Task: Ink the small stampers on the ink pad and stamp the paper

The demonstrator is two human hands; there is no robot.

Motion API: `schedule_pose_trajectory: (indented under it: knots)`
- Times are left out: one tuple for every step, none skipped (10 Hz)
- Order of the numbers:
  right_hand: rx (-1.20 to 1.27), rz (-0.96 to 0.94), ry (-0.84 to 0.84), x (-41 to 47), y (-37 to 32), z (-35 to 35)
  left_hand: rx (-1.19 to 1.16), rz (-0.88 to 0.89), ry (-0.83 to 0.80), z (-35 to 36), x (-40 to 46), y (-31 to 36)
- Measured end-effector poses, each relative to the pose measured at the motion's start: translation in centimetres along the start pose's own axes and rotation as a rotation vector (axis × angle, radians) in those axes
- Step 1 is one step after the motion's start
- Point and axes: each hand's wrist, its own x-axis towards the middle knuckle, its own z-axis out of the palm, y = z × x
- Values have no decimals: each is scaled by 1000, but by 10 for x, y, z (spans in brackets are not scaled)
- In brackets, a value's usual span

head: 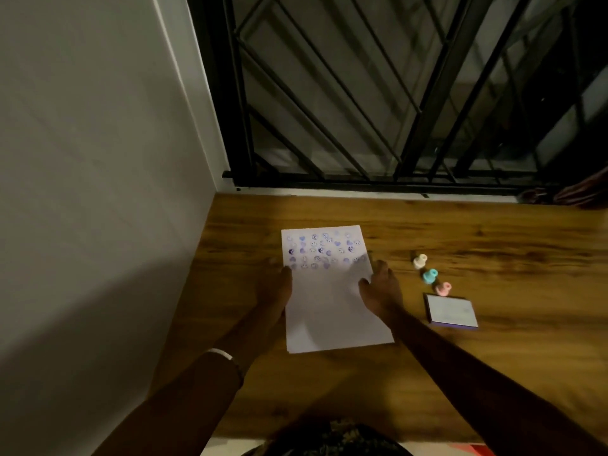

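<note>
A white sheet of paper (332, 320) lies on the wooden table (493, 357), its upper part covered with several rows of purple stamp marks. My left hand (276, 291) rests on the paper's left edge and my right hand (381, 291) on its right edge; both lie flat with nothing in them. To the right stand three small stampers in a slanted line: a cream one (420, 261), a teal one (430, 276) and a pink one (443, 288). Just below them lies the ink pad (451, 312), a flat box with a pale top and dark purple sides.
A grey wall (98, 159) borders the table on the left. Behind the table's far edge stands a black metal window grille (362, 93). A dark reddish object (585, 192) sits at the far right edge. A patterned garment shows at the bottom.
</note>
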Motion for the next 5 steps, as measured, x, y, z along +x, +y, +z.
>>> schedule_pose_trajectory:
  knots:
    - [7,0,-4,-7,-2,4,-12,14,12,-7,7,-5]
    - [11,-22,8,-12,-4,7,-15,38,12,-11,10,-8]
    - [-3,0,12,-16,-6,6,-22,51,1,-13,11,-8]
    - [-69,-61,20,-16,-5,7,-34,83,-2,-14,11,-12]
    - [-169,-191,64,-15,-7,4,-15,140,29,-16,9,-10]
